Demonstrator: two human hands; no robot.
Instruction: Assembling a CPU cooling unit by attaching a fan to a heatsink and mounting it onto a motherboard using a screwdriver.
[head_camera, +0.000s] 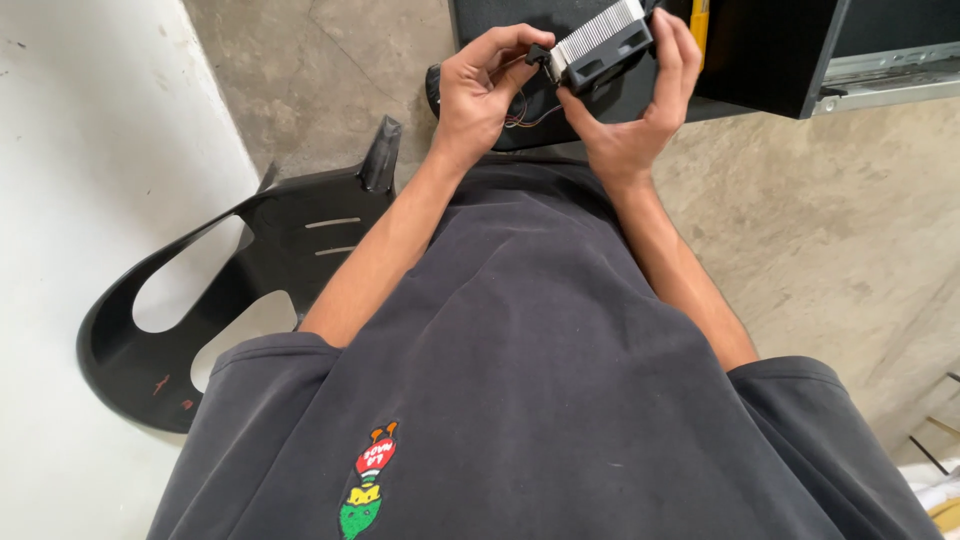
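Both hands—left hand (480, 85), right hand (640, 110)—have fingers clamped on a finned heatsink cooler (600, 45): rigid, fairly heavy, sharp thin fins—best gripped by its black frame.

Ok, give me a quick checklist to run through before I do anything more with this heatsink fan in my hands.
1. Both hands on the part: ok. The left hand grips one end of the heatsink fan and the right hand cradles the other.
2. Metal fins clear of the fingers: cannot tell, the right hand's fingers wrap over the far side.
3. Thin wires hanging free: ok, they dangle loose between the hands.
4. Surface below to catch a drop: ok, a black case lies under the part.
5. Black chair out of the way: ok, it stands beside the left arm.
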